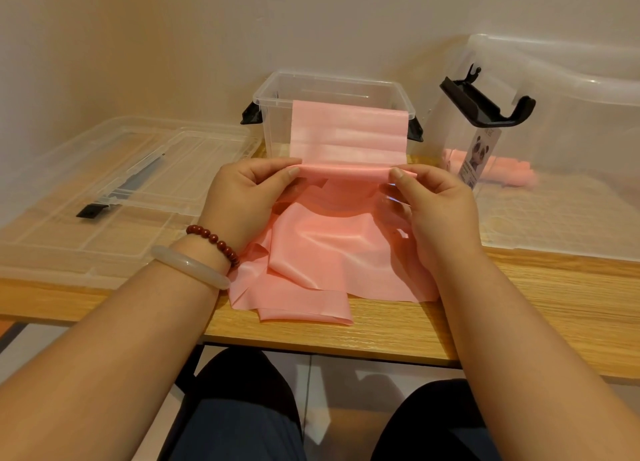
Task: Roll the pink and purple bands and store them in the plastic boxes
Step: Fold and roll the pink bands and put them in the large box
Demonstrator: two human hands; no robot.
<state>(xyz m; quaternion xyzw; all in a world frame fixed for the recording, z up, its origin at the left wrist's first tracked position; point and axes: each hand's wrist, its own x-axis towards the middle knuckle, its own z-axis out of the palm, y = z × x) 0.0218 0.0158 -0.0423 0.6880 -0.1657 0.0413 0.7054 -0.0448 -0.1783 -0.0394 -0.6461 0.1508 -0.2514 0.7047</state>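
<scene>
Centre of frame: pink band (346, 131) held across its width between both hands, above the desk (398, 339).

Left grip (242, 197): thumb and curled fingers pinching the band's left edge at a narrow fold. Red bead bracelet (214, 244) and pale bangle (190, 266) on that wrist.

Right grip (436, 204): thumb and fingers pinching the right edge of the same fold, level with the left.

Above the fold, a flat stretch of band rises in front of the small clear box (332, 76), up to about its near rim. Whether it hangs over the rim or only stands before it, I cannot tell. Below the fold, the rest lies in loose, crumpled layers on the desk under both wrists, one end lying close to the near edge.

The small box stands upright and open behind the hands, with black latches at both sides.

Right of frame: large clear box (571, 121), with a black handle and a panda label (479, 155) at its left end. Pink rolls (498, 171) show through its wall, blurred.

Left of frame: clear lid (114, 190) flat on the desk, well apart from the band.
</scene>
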